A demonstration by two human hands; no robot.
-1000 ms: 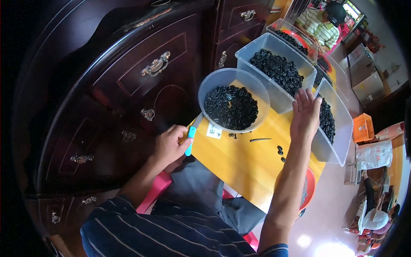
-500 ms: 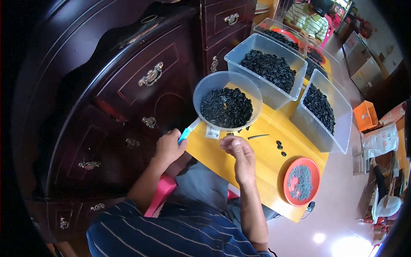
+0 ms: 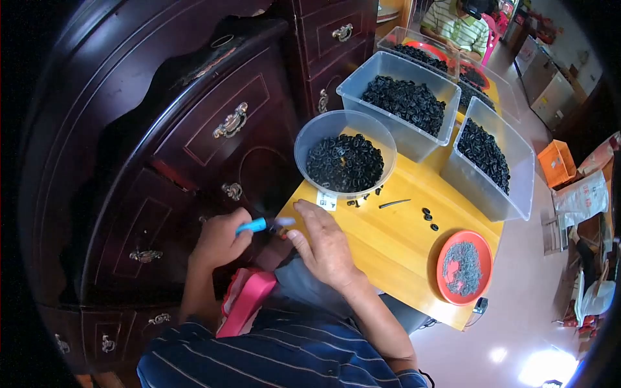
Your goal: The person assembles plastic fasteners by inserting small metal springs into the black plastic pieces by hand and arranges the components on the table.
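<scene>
My left hand (image 3: 222, 239) is closed around the handle of a turquoise-handled tool (image 3: 251, 226), held off the table's left edge. Its flat pale blade (image 3: 283, 221) is blurred and points toward my right hand (image 3: 323, 249). That hand is open, its fingers stretched out, with the thumb tip close to the blade. Something small and orange-brown (image 3: 283, 232) shows by the thumb, too blurred to name. Beyond my hands stands a round clear tub (image 3: 299, 155) of small black ring-like parts (image 3: 346, 161). A few loose black parts (image 3: 353, 203) lie by its base.
Two clear bins (image 3: 362, 107) (image 3: 475, 184) of black parts stand farther back on the yellow table (image 3: 381, 242). To the right are a thin dark stick (image 3: 394, 203), three black rings (image 3: 428, 218) and a red dish (image 3: 445, 275) of grey bits. A dark wooden cabinet (image 3: 194, 161) borders the left.
My left hand has moved left and down with the tool, away from the tub. My right hand has swung left toward the blade, and its fingers have straightened.
</scene>
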